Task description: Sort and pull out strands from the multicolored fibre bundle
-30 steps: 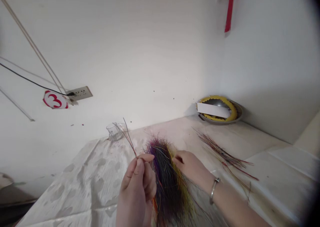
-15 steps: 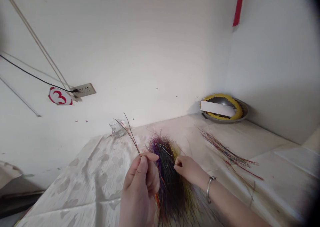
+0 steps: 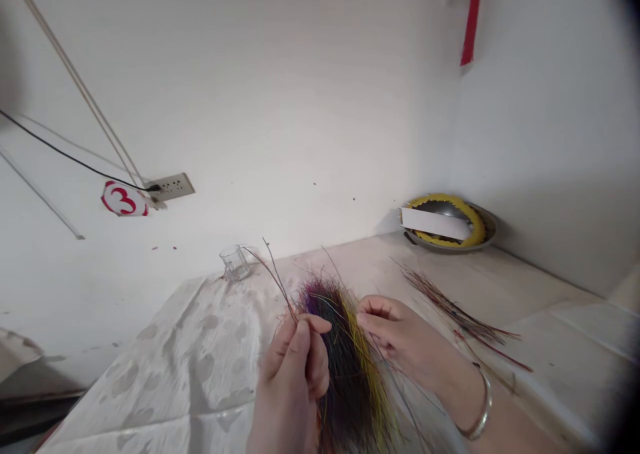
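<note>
Right hand [image 3: 400,334] has moved over to the right side of the bundle of colored strands [image 3: 347,367], and its wrist has turned, so the silver bangle [image 3: 481,407] sits lower down. Its fingers are bent and close to the strands, but I cannot tell if they pinch any. Left hand [image 3: 289,384] has risen a little. Its thumb and fingers are pressed together on a few thin strands [image 3: 274,277], which stick up toward 11 o'clock. The bundle seems to lie on the white patterned sheet [image 3: 165,367] on the counter [image 3: 505,274], at 12 o'clock from the hands. A glass cup [image 3: 234,263] stands at 11 o'clock, a yellow-ringed metal pan [image 3: 445,209] sits at 1 o'clock, and a loose heap of strands [image 3: 460,316] lies at 2 o'clock.
</note>
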The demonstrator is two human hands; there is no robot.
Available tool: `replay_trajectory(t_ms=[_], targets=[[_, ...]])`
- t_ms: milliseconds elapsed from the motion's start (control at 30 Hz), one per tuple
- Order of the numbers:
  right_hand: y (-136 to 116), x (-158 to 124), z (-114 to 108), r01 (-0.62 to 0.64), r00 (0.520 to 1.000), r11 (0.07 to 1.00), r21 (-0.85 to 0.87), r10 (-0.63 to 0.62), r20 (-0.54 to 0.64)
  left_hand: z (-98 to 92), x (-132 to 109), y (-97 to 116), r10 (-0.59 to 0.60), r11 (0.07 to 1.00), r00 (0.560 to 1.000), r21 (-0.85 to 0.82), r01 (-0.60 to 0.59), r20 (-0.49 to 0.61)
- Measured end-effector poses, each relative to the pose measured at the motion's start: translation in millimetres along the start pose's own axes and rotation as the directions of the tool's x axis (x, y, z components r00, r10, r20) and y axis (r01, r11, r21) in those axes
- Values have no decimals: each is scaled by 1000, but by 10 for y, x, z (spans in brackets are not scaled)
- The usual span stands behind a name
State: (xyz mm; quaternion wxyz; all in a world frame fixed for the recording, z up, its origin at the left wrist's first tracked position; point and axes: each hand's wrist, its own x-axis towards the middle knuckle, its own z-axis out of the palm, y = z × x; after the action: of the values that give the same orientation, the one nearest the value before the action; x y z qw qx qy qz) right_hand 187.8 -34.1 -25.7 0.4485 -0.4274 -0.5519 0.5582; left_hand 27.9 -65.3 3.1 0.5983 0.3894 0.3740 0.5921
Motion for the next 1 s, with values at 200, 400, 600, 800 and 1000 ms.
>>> replay_trajectory(t_ms=[200, 400, 600, 800, 1000], targets=[[-68, -124, 112, 66, 997, 935, 349, -74, 10, -14, 36, -171, -11, 995, 997, 103, 3, 80], [-113, -188, 162, 117, 993, 931, 346, -113, -31, -2, 49, -269, -59, 988, 991, 149, 40, 121], [-177, -207, 169, 131, 991, 946, 297, -122, -49, 42, 9, -216, -145, 979, 965, 171, 109, 217], [-172, -206, 188, 114, 994, 941, 317, -105, -43, 41, 13, -240, -215, 972, 937, 154, 178, 274], [-140, -219, 177, 139, 989, 966, 217, -122, -88, 78, -37, -177, -276, 960, 915, 120, 252, 294]])
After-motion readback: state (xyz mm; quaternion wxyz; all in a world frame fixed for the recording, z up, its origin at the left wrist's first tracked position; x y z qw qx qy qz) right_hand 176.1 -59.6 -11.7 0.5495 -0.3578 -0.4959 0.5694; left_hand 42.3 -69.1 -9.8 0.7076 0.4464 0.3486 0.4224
